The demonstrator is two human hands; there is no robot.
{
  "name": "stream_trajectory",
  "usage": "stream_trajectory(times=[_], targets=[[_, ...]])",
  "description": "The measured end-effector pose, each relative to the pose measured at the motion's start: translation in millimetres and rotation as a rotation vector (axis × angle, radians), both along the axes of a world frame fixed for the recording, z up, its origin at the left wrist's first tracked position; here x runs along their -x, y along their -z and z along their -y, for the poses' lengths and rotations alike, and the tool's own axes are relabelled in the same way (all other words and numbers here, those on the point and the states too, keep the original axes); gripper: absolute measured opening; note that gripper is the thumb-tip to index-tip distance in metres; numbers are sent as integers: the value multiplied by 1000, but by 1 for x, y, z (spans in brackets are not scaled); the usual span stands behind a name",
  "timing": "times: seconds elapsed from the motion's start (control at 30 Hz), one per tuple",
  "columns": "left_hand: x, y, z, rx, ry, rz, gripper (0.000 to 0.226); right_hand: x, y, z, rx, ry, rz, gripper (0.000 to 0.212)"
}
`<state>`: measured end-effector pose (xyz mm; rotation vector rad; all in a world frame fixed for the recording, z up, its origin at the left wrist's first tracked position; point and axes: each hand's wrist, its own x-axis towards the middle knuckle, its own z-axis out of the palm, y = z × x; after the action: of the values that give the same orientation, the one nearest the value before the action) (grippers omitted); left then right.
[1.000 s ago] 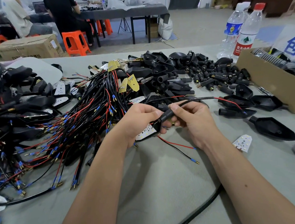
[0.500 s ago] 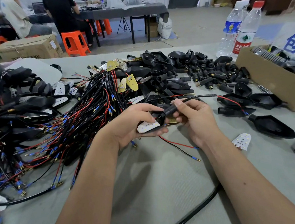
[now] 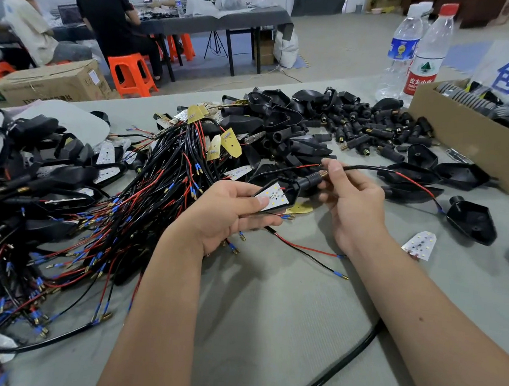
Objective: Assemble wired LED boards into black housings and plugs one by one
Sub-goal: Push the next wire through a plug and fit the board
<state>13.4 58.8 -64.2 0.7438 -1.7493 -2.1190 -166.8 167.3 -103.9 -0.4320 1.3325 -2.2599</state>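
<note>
The left hand (image 3: 230, 212) grips a black housing (image 3: 280, 195) with a white LED board (image 3: 273, 196) seated inside it; the right hand (image 3: 350, 204) pinches the black plug (image 3: 311, 179) at the housing's neck, its cable (image 3: 366, 169) trailing right; this unit looks nearly joined. At far left a heap of finished-looking units (image 3: 35, 155) lies; much is left, judging by the wired-board bundle (image 3: 169, 167), the empty housings (image 3: 284, 124), the loose plugs (image 3: 372, 129) and a stray board (image 3: 420, 245) on the table (image 3: 267, 317).

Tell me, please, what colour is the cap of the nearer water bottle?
Red: the nearer bottle's cap, best seen in the head view.
</note>
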Motion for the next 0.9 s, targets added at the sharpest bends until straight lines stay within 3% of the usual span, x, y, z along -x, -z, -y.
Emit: stream_trajectory(times=[0.1, 0.27, 0.4, 0.77, 0.9], targets=[[2, 1, 0, 13, -35, 8, 16, 0, 1, 0, -30, 9, -45, 15], [20, 2, -14, 207, -48, 72, 25, -7, 2, 2, -84, -19, -194, 13], [30, 8, -22, 282, -72, 61, 1, -7, -1, 0, -114, -48, -217, 16], [21, 7, -15, 223, -38, 44, 8, 3, 1, 0, -27, -23, -13, 20], [10, 6, -5, 62, 51, 11, 23, 6, 1, 0, -1, 25, 60, 25]])
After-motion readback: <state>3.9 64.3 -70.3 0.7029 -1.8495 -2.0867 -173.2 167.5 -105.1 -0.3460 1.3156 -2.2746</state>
